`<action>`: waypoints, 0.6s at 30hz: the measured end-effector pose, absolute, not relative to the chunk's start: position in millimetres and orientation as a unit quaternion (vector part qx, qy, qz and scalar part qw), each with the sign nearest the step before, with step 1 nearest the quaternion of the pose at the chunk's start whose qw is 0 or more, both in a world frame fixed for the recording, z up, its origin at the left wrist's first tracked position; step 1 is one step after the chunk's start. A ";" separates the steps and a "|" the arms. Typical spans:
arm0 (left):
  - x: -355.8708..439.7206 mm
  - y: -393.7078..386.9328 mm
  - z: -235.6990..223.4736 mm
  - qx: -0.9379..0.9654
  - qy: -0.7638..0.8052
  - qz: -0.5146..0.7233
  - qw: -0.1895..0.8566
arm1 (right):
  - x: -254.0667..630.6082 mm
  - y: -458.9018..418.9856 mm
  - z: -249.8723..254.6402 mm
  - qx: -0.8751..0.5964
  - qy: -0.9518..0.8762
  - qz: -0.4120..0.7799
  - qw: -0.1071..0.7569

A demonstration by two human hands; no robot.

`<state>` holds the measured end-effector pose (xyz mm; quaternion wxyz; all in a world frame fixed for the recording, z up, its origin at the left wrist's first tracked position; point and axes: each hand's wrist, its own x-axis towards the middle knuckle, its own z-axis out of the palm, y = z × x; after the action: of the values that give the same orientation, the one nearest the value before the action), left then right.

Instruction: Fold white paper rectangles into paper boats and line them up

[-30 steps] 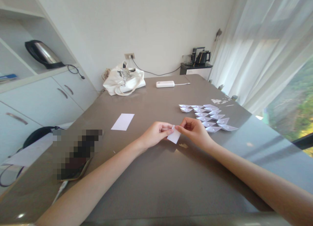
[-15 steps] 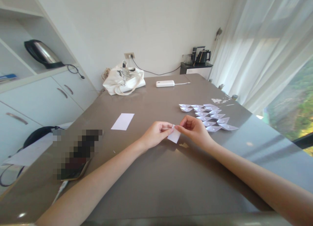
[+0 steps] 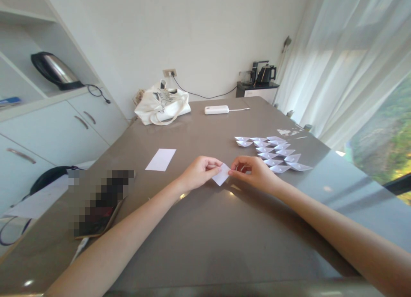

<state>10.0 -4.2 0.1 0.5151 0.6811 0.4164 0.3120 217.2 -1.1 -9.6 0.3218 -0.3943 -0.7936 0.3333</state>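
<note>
Between my hands is a small piece of white paper (image 3: 220, 176), held just above the table with one corner pointing down toward me. My left hand (image 3: 201, 173) pinches its left side between thumb and fingers. With thumb and fingertips, my right hand (image 3: 252, 172) grips the paper's right corner. Whether the paper is folded in layers I cannot tell. Just beyond my right hand, several folded paper boats (image 3: 276, 153) stand in close rows. A flat white sheet of paper (image 3: 161, 159) lies to the left of my hands.
A blurred-out phone (image 3: 102, 209) with a cable lies at the left on the grey table (image 3: 205, 241). Toward the back are a white bag (image 3: 163, 106) and a white power bank (image 3: 216, 110). White paper scraps (image 3: 287, 132) lie behind the boats, near the right edge.
Both hands have moved slightly left with the paper. The paper has turned so a corner points down, and my right hand now grips its right corner instead of its top.
</note>
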 end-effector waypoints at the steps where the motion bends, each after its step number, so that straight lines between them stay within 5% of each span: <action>1: 9.9 -4.5 1.2 0.685 0.417 0.309 0.512 | 217.1 -0.9 -9.6 -0.391 -0.796 0.338 0.316; 10: 13.9 -5.0 -4.0 0.659 0.421 0.364 0.505 | 208.3 -0.3 -19.1 -0.376 -0.633 0.526 0.426; 18: 20.5 -6.4 -7.7 0.597 0.423 0.397 0.554 | 204.4 0.1 -18.8 -0.377 -0.584 0.534 0.482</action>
<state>20.5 -6.4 -7.7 0.5539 0.5970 0.4230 0.3974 204.4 0.1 -18.8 0.4816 -0.3765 -0.5844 0.5336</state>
